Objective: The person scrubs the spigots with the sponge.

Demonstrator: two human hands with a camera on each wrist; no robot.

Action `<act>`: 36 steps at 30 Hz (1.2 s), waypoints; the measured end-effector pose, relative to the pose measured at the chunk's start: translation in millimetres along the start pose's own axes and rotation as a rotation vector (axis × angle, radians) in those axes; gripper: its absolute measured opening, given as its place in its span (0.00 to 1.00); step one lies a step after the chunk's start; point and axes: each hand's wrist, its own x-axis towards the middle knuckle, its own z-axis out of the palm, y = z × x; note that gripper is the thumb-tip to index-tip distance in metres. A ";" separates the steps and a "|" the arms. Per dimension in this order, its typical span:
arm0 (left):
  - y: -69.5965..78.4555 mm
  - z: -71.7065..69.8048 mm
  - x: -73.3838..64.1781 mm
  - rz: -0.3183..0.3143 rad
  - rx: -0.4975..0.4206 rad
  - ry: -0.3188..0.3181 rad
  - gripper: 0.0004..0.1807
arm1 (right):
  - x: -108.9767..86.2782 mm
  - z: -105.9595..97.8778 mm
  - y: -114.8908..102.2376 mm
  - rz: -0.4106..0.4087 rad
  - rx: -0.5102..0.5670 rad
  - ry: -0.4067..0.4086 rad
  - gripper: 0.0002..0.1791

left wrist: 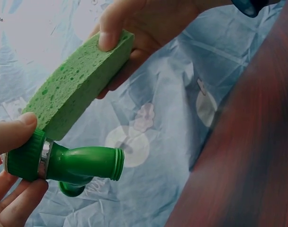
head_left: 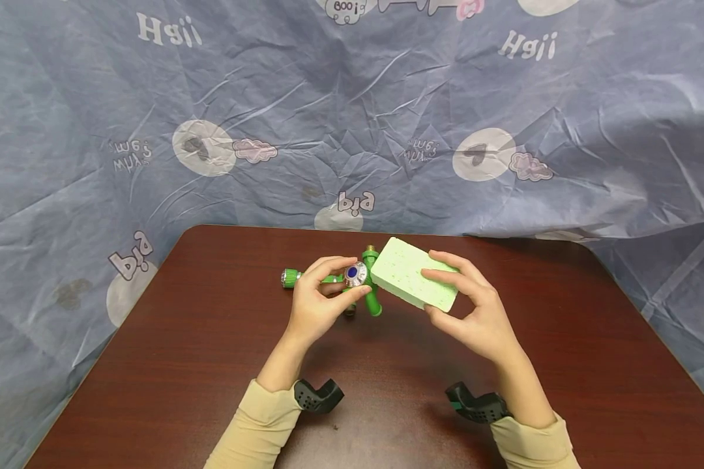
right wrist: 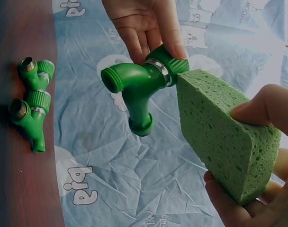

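My left hand [head_left: 313,306] grips a green plastic tap [head_left: 372,301] by its ribbed round knob, thumb on one side and fingers on the other. The knob's silvery top with a blue centre [head_left: 352,272] faces the head camera. In my right hand [head_left: 484,319] is a pale green, porous block sponge [head_left: 413,272], pinched near one end between thumb and fingers. Its far end meets the knob's ribbed edge, as the right wrist view shows. The tap's threaded spout [left wrist: 99,162] points away from the left hand. Both things are held up above the table.
Two more green taps [right wrist: 35,124] lie on the dark reddish-brown table [head_left: 211,365], behind the held one and partly hidden by the left hand in the head view. A wrinkled blue printed cloth [head_left: 340,117] hangs beyond the table's back edge. Each wrist wears a black mount [head_left: 319,396].
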 end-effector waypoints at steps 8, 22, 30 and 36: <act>-22.8 -2.3 -1.1 -0.059 -0.107 -0.054 0.28 | -0.6 -0.2 3.8 0.013 -0.002 0.013 0.26; -21.3 -4.8 -0.8 -0.088 -0.157 -0.159 0.28 | -1.2 -1.1 4.6 0.043 0.007 0.003 0.26; -11.4 -3.8 -0.8 -0.199 -0.148 -0.160 0.26 | 3.1 0.4 -7.0 -0.004 0.029 0.034 0.25; 9.4 -1.4 1.4 -0.228 -0.090 -0.120 0.27 | 10.4 4.5 -34.0 -0.060 0.095 0.016 0.24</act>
